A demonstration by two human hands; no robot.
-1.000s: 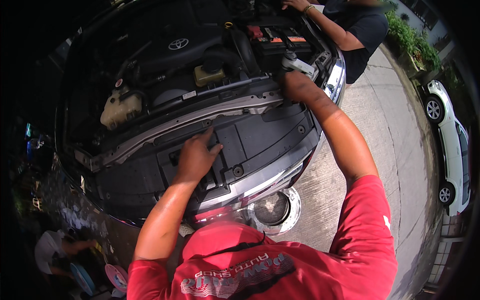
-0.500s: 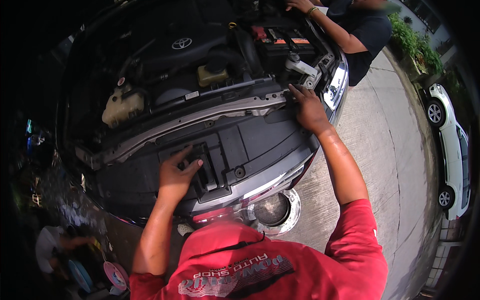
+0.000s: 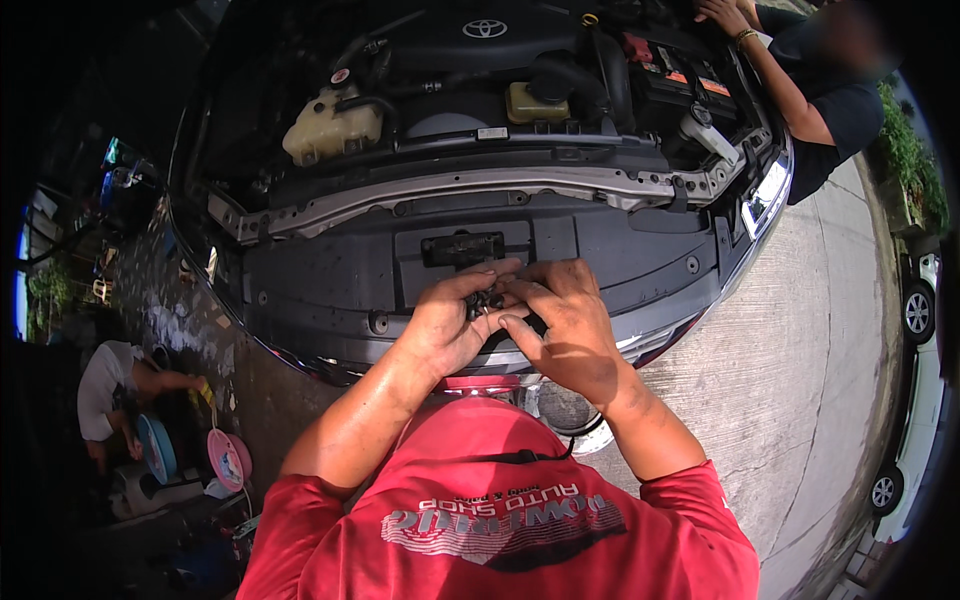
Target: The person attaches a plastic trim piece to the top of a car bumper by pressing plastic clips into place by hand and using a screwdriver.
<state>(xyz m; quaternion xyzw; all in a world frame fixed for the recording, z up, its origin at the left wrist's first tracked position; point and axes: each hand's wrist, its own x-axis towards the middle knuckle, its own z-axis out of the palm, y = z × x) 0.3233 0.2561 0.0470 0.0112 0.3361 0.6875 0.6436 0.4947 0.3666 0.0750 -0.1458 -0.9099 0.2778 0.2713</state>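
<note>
My two hands meet over the black plastic panel at the front of a car's engine bay. In the cupped palm of my left hand lie several small dark fasteners; their exact kind is too small to tell. From the right, my right hand reaches over that palm, its thumb and fingers bent together at the fasteners. Whatever its fingertips pinch is hidden. Just beyond the hands, the panel has a rectangular dark recess. Behind it runs a grey metal crossbar.
Farther back are a yellowish reservoir and a battery. A co-worker's arm rests at the car's right side. At left, another person bends near a blue basin and a pink basin. A white car stands far right.
My right hand has left the crossbar's right end and my left hand has drawn back from the panel's recess. Both now meet in front of me. The view has shifted left.
</note>
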